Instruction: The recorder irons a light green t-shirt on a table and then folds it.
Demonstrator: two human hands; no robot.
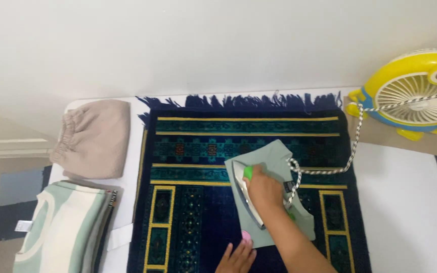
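Two hands: right hand (264,189) grips iron (246,194), left hand (237,259) flat on grey cloth (279,156).

A rug (249,202) lies along the middle of the table (405,202). On it rests a small garment (274,167), with the iron (246,194) on top under the right hand (264,189); the left hand (236,259) touches the garment's near edge. Left of the rug sit folded shorts (94,139), with a folded stack (64,230) nearer. A fan (416,93) stands at the far right; the iron's cord (355,136) runs toward it
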